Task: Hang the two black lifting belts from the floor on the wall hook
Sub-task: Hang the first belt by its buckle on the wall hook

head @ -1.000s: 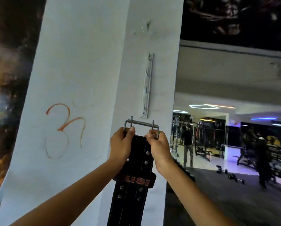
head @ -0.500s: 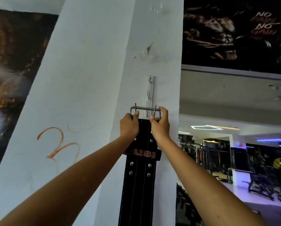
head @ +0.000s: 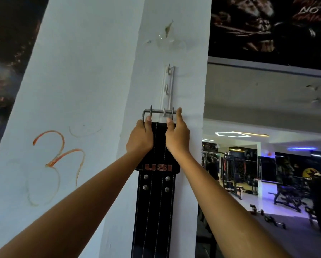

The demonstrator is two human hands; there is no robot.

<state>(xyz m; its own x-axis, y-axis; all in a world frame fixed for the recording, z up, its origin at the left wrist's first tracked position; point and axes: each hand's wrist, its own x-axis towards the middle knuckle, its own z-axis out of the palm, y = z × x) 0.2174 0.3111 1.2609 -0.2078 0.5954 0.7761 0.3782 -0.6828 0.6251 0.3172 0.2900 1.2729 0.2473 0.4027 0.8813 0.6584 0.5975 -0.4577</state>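
Note:
A black lifting belt (head: pixel 155 202) with red "USI" lettering hangs flat against the white pillar. Its metal buckle (head: pixel 157 111) sits at the top, its bar across one hook of the white hook strip (head: pixel 167 84). My left hand (head: pixel 141 138) grips the belt's top left just under the buckle. My right hand (head: pixel 176 138) grips the top right, its index finger stretched up along the buckle's right end. Two more hooks on the strip above are bare. No second belt shows.
The white pillar (head: pixel 92 90) bears an orange scribble (head: pixel 59 157). To the right the gym floor opens out, with dumbbells (head: pixel 267 218), benches and machines (head: pixel 290 196), and people further back. Dark posters hang above and to the left.
Both hands have raised the belt up the pillar. The buckle was below the hook strip and now lies across one of its hooks.

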